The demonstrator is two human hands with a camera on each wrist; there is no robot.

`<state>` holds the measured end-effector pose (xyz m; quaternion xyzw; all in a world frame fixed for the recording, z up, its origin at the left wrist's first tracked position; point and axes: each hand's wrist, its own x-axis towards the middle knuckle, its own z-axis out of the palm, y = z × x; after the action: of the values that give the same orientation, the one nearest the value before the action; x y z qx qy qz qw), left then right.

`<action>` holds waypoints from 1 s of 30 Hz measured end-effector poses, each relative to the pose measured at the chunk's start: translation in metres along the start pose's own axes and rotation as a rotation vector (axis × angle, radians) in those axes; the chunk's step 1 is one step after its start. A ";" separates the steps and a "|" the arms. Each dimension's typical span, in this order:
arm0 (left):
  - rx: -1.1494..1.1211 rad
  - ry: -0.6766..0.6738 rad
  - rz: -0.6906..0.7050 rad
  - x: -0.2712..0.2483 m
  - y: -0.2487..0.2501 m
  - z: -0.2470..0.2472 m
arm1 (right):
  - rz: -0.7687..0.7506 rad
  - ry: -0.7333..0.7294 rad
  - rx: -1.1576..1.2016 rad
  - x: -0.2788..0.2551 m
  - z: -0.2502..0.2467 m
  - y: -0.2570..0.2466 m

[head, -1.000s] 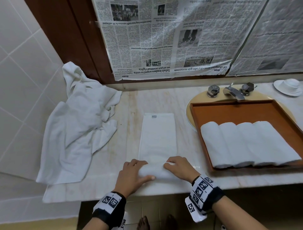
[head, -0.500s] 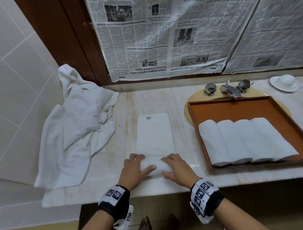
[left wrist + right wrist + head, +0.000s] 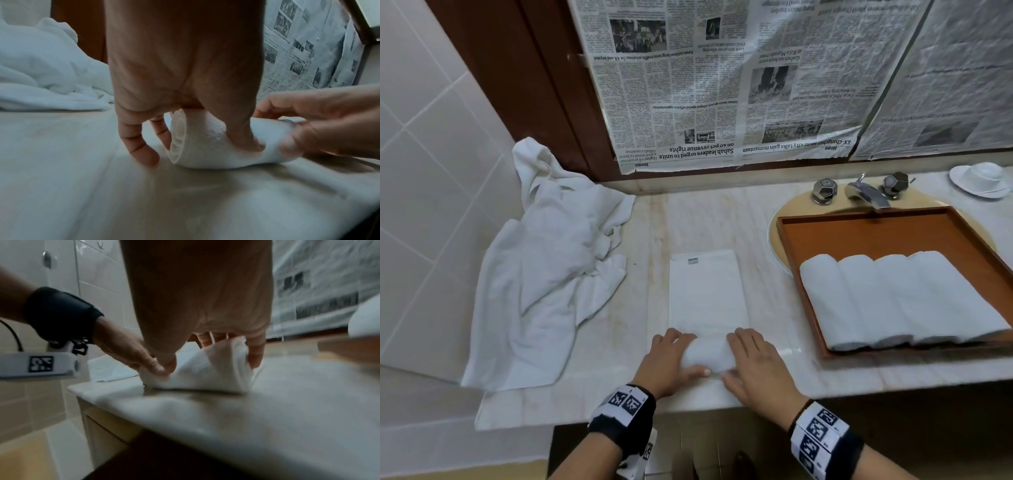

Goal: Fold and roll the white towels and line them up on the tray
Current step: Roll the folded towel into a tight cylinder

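Towel (image 3: 708,298) lies half rolled on the counter (image 3: 722,219); left hand (image 3: 666,363) and right hand (image 3: 756,366) both grip the rolled end.

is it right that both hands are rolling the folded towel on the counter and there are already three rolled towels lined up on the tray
Not quite: the head view shows four rolled towels lined up on the tray, not three. The rest holds: the left hand and right hand both grip the rolled end of the folded towel on the counter.
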<state>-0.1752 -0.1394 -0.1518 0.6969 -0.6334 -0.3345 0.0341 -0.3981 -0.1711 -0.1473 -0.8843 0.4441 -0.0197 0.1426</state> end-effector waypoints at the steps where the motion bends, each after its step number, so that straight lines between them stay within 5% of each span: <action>1: -0.005 -0.009 -0.007 0.000 0.001 -0.001 | -0.031 0.010 -0.035 0.000 0.004 -0.001; 5: 0.138 0.123 0.033 -0.009 0.004 0.008 | -0.027 -0.040 0.052 0.013 -0.009 0.009; 9: 0.191 0.305 0.151 -0.021 0.006 0.025 | 0.038 -0.271 0.202 0.035 -0.037 0.014; 13: 0.042 0.231 0.145 -0.019 0.003 0.024 | 0.133 -0.501 0.343 0.041 -0.048 0.021; 16: -0.088 0.080 0.107 -0.012 0.003 0.008 | 0.188 -0.362 0.384 0.027 -0.041 0.023; 19: -0.108 -0.012 0.048 0.001 0.003 -0.003 | 0.011 -0.067 0.100 0.007 -0.021 0.010; 22: -0.084 -0.065 0.027 0.007 0.005 -0.009 | -0.065 -0.017 -0.017 0.004 -0.006 0.009; 30: 0.260 0.191 0.026 -0.016 0.018 0.009 | 0.074 -0.354 0.395 0.045 -0.043 0.025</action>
<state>-0.1954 -0.1245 -0.1435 0.7158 -0.6743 -0.1814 0.0079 -0.3980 -0.2307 -0.1171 -0.8123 0.4317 0.0542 0.3884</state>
